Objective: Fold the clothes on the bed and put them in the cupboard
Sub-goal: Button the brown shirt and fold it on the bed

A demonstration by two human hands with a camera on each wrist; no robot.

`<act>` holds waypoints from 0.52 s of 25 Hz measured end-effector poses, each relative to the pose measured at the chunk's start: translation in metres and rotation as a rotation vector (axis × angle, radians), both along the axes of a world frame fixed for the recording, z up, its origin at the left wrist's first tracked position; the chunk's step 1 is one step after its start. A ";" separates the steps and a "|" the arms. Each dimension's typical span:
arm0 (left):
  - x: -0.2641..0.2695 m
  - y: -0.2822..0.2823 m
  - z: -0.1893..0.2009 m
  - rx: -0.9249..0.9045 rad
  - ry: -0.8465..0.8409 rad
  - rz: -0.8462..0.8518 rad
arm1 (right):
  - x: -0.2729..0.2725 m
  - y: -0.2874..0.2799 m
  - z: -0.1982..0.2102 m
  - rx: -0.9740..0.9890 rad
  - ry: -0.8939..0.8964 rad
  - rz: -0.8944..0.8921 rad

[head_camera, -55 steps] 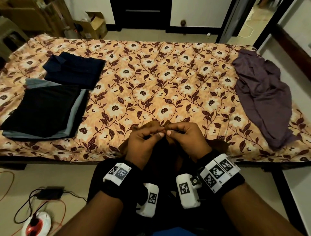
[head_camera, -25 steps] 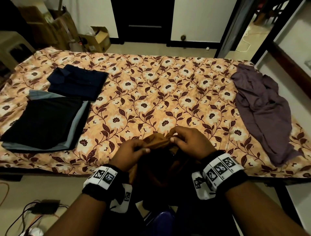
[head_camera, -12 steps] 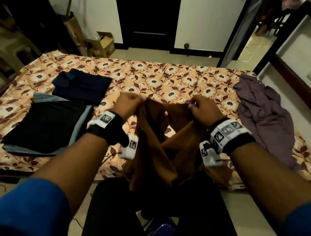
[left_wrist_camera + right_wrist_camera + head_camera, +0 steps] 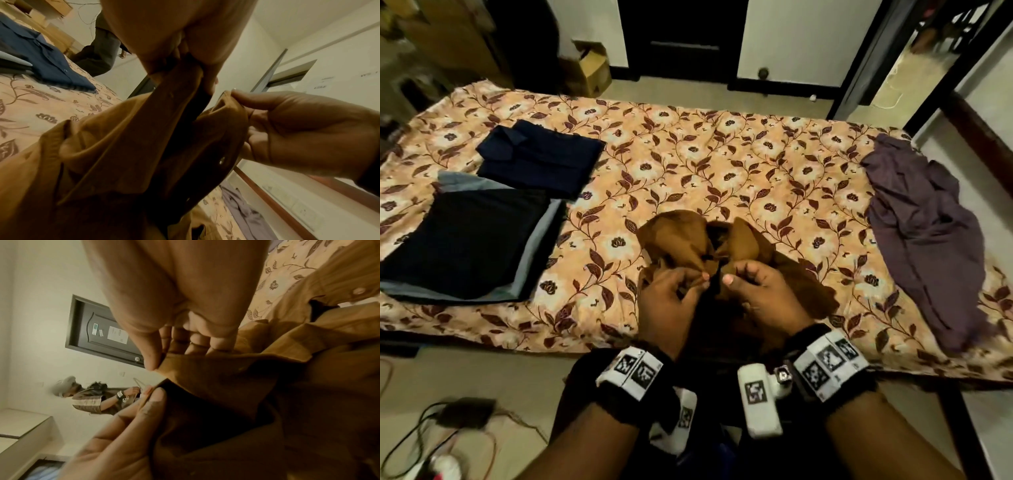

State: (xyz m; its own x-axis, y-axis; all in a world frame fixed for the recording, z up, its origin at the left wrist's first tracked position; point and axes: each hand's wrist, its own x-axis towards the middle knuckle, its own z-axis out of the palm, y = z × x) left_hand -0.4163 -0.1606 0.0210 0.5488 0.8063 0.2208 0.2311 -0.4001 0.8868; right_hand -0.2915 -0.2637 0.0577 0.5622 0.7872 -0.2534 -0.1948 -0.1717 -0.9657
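Note:
A brown button shirt [image 4: 681, 240] lies bunched at the near edge of the bed [image 4: 688, 164], part of it hanging over the side. My left hand [image 4: 674, 291] and right hand [image 4: 753, 291] sit close together, each pinching one front edge of the brown shirt [image 4: 127, 146] between thumb and fingers. In the right wrist view my thumb presses the brown shirt [image 4: 226, 378] hem. A purple garment [image 4: 928, 233] lies crumpled at the bed's right end. A folded navy shirt [image 4: 541, 157] and a folded black and grey pile [image 4: 472, 246] lie on the left.
A cardboard box [image 4: 589, 72] and a dark door [image 4: 681, 37] stand beyond the bed. Cables and a charger [image 4: 465, 414] lie on the floor at lower left. Another person [image 4: 92, 397] stands by the wall in the right wrist view. The cupboard is not in view.
Half a second ago both hands held the brown shirt up and spread apart. Now they have come down and together near the bed's edge, and the shirt lies bunched on the bed.

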 end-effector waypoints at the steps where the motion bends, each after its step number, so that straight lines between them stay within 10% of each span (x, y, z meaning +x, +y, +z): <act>1: -0.007 -0.008 -0.004 0.010 -0.003 -0.029 | -0.004 -0.006 -0.008 0.003 -0.029 0.001; 13: -0.021 -0.033 -0.007 0.038 -0.080 -0.188 | -0.021 -0.031 -0.017 0.004 -0.244 -0.013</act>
State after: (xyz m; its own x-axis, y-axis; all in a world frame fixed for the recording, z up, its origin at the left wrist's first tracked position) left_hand -0.4373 -0.1931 0.0141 0.6685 0.6816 0.2975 0.0791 -0.4629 0.8829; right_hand -0.3123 -0.2945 0.0411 0.6162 0.7804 -0.1061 0.0422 -0.1673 -0.9850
